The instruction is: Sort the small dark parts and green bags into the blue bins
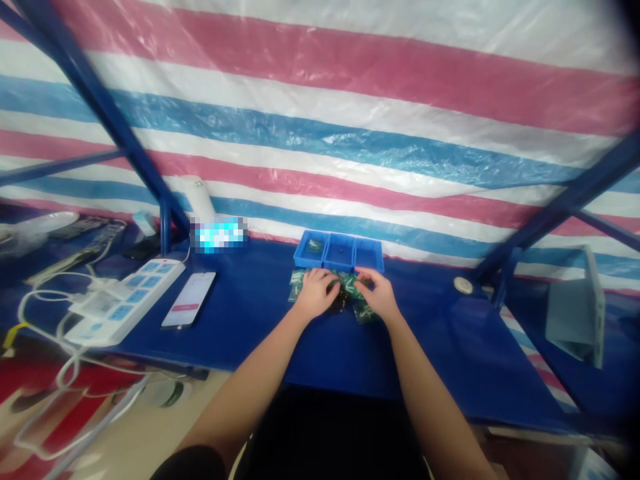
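Head view: a blue table (450,347) is spanning the foreground, and sheeting (350,87) striped in red, white and blue is hanging behind it, crossed at left and right by slanting blue frame bars (100,93). Near the table's rear edge, a blue tray (369,257) with three compartments is lying; its left one is holding a green item. Just in front of it, green pieces (295,285), too blurred to identify, are lying in a loose cluster beneath and between the hands. The left hand (316,293) is curving over them, thumb apart from the fingers; the right hand (376,293) is reaching over their other side, thumb and forefinger parted. Whether either is gripping a piece cannot be told. Leftward, a lit phone (189,301) is lying beside a white power strip (125,303) trailing cables; rightward, a pale disc (463,285) is resting near the frame's foot. Below left, a beige floor (210,400) is showing.
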`<state>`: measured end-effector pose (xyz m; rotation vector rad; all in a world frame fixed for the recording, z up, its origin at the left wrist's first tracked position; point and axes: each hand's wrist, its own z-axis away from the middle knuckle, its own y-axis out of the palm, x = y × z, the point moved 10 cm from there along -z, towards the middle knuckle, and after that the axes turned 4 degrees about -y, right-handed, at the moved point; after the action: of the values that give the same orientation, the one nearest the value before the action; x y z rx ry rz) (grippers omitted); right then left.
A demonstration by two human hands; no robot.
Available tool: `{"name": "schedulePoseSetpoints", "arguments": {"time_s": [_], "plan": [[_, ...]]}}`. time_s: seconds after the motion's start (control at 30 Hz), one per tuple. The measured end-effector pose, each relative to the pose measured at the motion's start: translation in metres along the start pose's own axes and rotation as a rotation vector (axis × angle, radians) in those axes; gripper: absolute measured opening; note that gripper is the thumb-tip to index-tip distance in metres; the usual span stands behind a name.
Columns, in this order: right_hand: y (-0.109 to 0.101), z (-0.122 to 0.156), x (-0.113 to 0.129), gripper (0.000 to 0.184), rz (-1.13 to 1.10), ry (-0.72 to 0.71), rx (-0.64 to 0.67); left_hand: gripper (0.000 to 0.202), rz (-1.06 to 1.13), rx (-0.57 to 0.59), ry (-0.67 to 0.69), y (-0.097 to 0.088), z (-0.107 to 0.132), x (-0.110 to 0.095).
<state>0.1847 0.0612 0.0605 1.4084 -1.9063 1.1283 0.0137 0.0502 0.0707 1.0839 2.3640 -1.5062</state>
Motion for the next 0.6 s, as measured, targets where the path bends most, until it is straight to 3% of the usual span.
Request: {"name": "schedulePoseSetpoints", "arguments": {"time_s": [0.1,0.23,0.4,0.6], "plan": [[0.002,0.002,-0.002,0.035,-0.139,0.019,-0.077,0.023,0.087,0.005,0.005,-0.002,0.0,-0.005],[0.016,0.005,0.0,0.035,-0.234,0.04,-0.044,0.021,0.229,0.02,0.01,-0.001,-0.001,-0.007],[0.015,0.006,0.001,0.05,-0.318,0.126,-0.105,0.021,0.443,-0.082,-0.139,-0.002,-0.001,0.014],[0.012,0.009,-0.011,0.032,-0.251,0.3,-0.128,0.023,0.58,-0.104,-0.2,-0.001,0.002,0.02]]}}
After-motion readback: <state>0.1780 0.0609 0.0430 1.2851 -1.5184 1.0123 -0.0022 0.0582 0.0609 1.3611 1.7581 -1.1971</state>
